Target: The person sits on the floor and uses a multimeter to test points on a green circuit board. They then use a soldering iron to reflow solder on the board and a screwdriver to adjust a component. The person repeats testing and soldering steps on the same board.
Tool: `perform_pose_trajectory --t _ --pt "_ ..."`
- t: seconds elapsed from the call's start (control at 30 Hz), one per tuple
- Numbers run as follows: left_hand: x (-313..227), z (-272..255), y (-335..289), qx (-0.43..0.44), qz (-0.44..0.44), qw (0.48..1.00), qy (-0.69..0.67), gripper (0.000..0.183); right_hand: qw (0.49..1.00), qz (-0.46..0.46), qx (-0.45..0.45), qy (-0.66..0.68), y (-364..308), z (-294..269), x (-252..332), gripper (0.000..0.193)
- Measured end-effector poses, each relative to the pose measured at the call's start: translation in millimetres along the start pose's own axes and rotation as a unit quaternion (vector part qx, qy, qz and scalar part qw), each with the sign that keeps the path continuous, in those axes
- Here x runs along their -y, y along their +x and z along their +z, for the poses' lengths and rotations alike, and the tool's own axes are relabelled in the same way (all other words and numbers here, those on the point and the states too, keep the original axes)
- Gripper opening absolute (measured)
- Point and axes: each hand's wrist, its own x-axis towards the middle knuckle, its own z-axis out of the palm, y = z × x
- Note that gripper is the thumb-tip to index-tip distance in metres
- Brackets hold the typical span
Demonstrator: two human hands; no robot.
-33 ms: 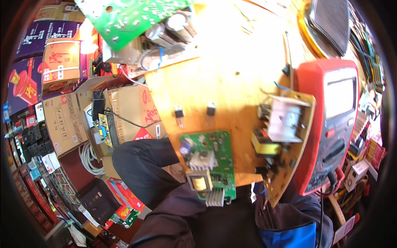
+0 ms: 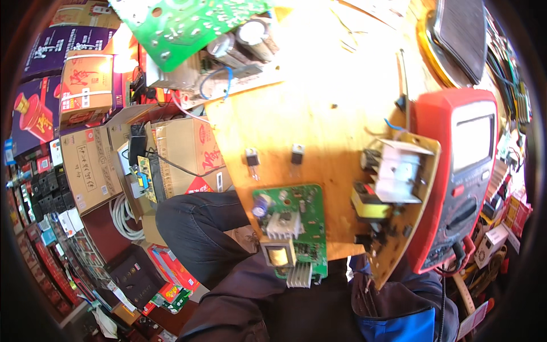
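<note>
Neither of my hands shows; dark sleeves and jacket folds point(image 2: 245, 296) fill the lower edge. On the wooden table point(image 2: 336, 125) before me lies a green circuit board point(image 2: 313, 214) with finned heat sinks, a capacitor and a transformer. Just beyond it, two black transistors, a left one point(image 2: 252, 157) and a right one point(image 2: 297, 154), lie apart with their legs toward me. To the right a brown circuit board point(image 2: 407, 233) stands tilted on edge, carrying a silver heat sink and a yellow transformer. Next to it is a red multimeter point(image 2: 433, 216) with a dial and plugged-in leads.
A larger green board point(image 2: 188, 28) with big capacitors sits at the table's far left. A dark flat case point(image 2: 461, 37) is at the far right, near a thin rod-like tool point(image 2: 404, 85). Cardboard boxes point(image 2: 88, 165) and a coiled white cable point(image 2: 125, 219) are left of my leg point(image 2: 199, 228).
The table and everything on it appear slightly farther right and lower in the view. The things keep their places relative to one another.
</note>
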Motion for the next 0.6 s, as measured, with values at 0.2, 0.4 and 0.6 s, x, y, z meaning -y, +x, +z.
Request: perform_pose_trajectory --t 0.2,0.4,0.6 --pt "1 0 -9 -0.015 0.002 1.000 -0.017 0.037 1.000 0.021 0.005 -0.022 -7 2 -11 0.046" --pt "0 12 3 -0.007 0.012 1.000 -0.016 0.039 0.999 0.035 -0.011 -0.004 -29 3 -31 0.053" --pt "-1 60 56 0.021 0.037 0.999 0.009 0.042 0.990 0.089 -0.059 0.090 -96 -9 -72 0.060"
